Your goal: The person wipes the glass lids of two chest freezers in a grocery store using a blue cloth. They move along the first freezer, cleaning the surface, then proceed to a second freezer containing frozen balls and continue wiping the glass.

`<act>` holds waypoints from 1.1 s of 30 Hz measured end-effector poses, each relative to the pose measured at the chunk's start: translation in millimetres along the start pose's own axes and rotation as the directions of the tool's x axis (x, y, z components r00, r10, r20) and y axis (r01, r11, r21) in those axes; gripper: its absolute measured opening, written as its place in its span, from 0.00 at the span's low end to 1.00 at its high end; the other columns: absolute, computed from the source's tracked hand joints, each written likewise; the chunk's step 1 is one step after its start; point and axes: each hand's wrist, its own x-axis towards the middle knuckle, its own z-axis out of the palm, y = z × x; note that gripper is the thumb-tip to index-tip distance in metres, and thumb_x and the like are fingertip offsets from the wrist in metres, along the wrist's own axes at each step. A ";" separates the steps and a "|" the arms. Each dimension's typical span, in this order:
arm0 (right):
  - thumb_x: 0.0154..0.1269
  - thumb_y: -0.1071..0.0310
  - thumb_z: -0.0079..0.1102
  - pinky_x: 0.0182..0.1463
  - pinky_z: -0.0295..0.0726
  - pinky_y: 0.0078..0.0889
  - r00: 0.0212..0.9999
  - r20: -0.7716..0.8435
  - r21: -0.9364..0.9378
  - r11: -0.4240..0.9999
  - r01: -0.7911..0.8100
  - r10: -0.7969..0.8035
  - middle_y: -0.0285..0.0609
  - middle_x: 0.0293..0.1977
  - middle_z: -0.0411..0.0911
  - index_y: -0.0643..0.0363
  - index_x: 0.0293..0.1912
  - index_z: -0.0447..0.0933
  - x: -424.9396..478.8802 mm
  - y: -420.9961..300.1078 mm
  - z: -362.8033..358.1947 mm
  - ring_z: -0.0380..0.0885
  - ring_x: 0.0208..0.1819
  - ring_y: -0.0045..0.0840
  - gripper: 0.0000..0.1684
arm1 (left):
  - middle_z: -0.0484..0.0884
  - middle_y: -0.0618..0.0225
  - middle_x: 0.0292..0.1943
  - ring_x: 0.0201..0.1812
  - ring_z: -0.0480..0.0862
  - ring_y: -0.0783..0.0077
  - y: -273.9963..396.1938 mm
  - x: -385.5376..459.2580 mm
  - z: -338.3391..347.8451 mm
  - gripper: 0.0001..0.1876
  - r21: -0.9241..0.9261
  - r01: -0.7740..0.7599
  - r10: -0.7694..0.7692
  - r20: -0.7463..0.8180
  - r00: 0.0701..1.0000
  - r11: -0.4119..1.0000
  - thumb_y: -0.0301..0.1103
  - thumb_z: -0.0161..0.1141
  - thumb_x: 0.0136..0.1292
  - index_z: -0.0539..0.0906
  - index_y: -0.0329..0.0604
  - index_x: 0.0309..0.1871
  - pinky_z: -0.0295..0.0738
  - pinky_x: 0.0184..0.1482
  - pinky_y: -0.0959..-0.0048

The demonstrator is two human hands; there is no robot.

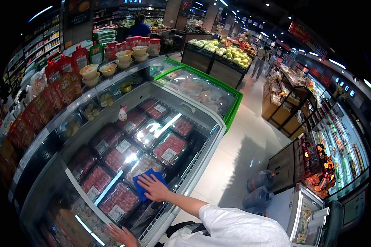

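My right hand (153, 187) presses a folded blue cloth (141, 192) flat on the glass lid (160, 140) of a chest freezer, over the packs of meat. Its fingers are spread on the cloth. Lower down, my left hand (122, 236) rests with fingers apart near the lid's frame (89, 199), at the bottom edge of the view. Under the glass lie several clear-wrapped trays of sliced red meat (169, 148) with white labels. Lights reflect on the glass.
A shelf above the freezer holds stacked tubs (124, 56), jars and red pouches (80, 57). A green-rimmed freezer (235, 102) adjoins at the far end. Large water bottles (258, 197) and a small white freezer (309, 213) stand at the right. Two people (139, 27) are farther off.
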 end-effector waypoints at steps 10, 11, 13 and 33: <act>0.71 0.51 0.52 0.79 0.50 0.67 0.665 -0.357 -0.029 0.704 -0.710 0.656 0.52 0.79 0.57 0.61 0.77 0.62 8.8 39.6 11.1 0.51 0.81 0.50 0.41 | 0.55 0.42 0.81 0.81 0.54 0.39 4.9 3.7 -1.8 0.32 -0.009 -0.028 0.027 -0.092 0.995 1.000 0.38 0.46 0.78 0.59 0.36 0.81 0.49 0.80 0.45; 0.71 0.51 0.52 0.79 0.49 0.69 0.598 -0.375 -0.044 0.630 -0.775 0.709 0.53 0.79 0.57 0.62 0.77 0.61 18.4 29.6 15.8 0.52 0.81 0.51 0.42 | 0.56 0.42 0.81 0.81 0.55 0.39 7.0 2.8 0.6 0.32 -0.017 -0.041 0.039 -0.117 0.992 0.999 0.38 0.46 0.77 0.60 0.36 0.81 0.49 0.80 0.45; 0.71 0.50 0.52 0.78 0.49 0.72 0.711 -0.321 -0.027 0.745 -0.666 0.625 0.56 0.79 0.55 0.63 0.77 0.62 30.3 8.9 25.7 0.51 0.81 0.55 0.42 | 0.56 0.42 0.81 0.81 0.56 0.38 12.0 1.9 0.9 0.33 0.006 -0.028 0.028 -0.099 0.995 1.000 0.39 0.46 0.77 0.60 0.36 0.81 0.49 0.80 0.45; 0.65 0.57 0.54 0.82 0.44 0.62 0.998 -0.043 -0.046 0.998 0.042 -0.044 0.51 0.80 0.56 0.60 0.78 0.62 -24.4 62.1 -14.1 0.50 0.83 0.48 0.43 | 0.54 0.40 0.78 0.76 0.59 0.34 36.9 -4.5 -20.1 0.38 -0.296 0.299 -0.293 0.067 0.954 0.907 0.32 0.62 0.62 0.67 0.48 0.78 0.60 0.75 0.45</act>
